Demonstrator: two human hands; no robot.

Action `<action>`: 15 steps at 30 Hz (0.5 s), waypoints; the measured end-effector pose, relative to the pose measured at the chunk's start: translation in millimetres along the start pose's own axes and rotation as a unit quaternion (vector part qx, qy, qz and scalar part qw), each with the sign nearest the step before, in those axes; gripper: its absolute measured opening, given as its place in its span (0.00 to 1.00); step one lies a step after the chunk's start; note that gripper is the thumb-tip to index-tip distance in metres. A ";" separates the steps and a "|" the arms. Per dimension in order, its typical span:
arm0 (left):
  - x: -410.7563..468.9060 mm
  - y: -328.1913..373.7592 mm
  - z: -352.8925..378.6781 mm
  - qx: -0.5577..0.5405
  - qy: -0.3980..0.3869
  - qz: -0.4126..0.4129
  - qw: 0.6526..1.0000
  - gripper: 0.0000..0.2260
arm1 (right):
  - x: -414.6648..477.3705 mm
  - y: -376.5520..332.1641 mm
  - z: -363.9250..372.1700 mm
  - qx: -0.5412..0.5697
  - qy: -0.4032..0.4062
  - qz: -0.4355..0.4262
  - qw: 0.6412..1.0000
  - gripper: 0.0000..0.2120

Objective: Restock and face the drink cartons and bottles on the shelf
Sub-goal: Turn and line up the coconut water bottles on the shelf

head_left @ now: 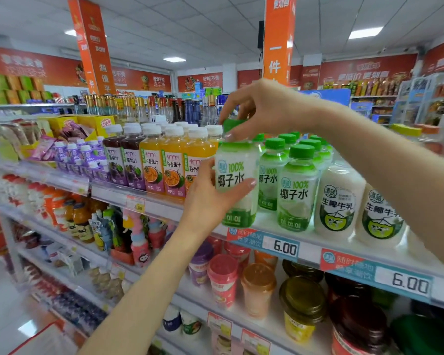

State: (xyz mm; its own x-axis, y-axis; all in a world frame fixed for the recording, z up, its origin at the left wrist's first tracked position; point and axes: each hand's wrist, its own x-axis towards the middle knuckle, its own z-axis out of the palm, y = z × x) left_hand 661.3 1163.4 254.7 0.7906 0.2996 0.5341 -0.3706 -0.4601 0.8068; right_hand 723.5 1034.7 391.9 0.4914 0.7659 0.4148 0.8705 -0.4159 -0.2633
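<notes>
A green-capped coconut water bottle point(237, 185) stands at the front edge of the top shelf point(310, 248). My left hand point(210, 198) grips its body from the left, thumb across the label. My right hand point(254, 111) pinches its green cap from above. More coconut water bottles point(296, 193) stand in rows just right of it. Two white coconut milk bottles point(340, 201) follow further right. Orange passion fruit juice bottles point(174, 165) and purple grape juice bottles point(124, 162) line the shelf on the left.
Small purple cartons point(78, 155) and yellow boxes point(87, 124) fill the shelf's left end. Lower shelves hold cups point(223, 280), jars point(303, 306) and small bottles. Price tags reading 6.00 point(283, 247) run along the shelf edge. Glass bottles point(144, 108) stand behind.
</notes>
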 end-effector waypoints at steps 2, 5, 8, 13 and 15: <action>-7.4 -3.3 -6.0 -0.001 0.014 -0.008 1.000 0.28 | -4.9 -2.1 17.3 0.026 0.023 -0.004 0.999 0.13; -20.4 -11.3 -16.4 -0.021 0.031 -0.030 0.999 0.34 | -15.0 0.6 44.5 0.115 0.086 0.002 0.990 0.14; -27.6 -18.5 -27.0 -0.088 0.043 -0.070 0.993 0.32 | -34.1 5.8 76.8 0.255 0.140 0.009 0.957 0.21; -40.4 -21.0 -40.5 -0.169 0.083 -0.105 0.976 0.26 | -73.6 3.3 153.2 0.318 0.154 0.078 0.932 0.35; -43.3 -22.3 -44.2 -0.195 0.094 -0.116 0.969 0.24 | -84.9 -4.0 175.7 0.343 0.144 0.093 0.924 0.34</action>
State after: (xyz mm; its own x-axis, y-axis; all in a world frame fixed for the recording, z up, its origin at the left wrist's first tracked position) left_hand 613.8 1197.6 224.8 0.7849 0.5218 0.3340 -0.3786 -0.0228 0.9253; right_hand 673.1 1057.5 204.7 0.7037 0.5094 0.4954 0.5957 -0.0429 -0.8021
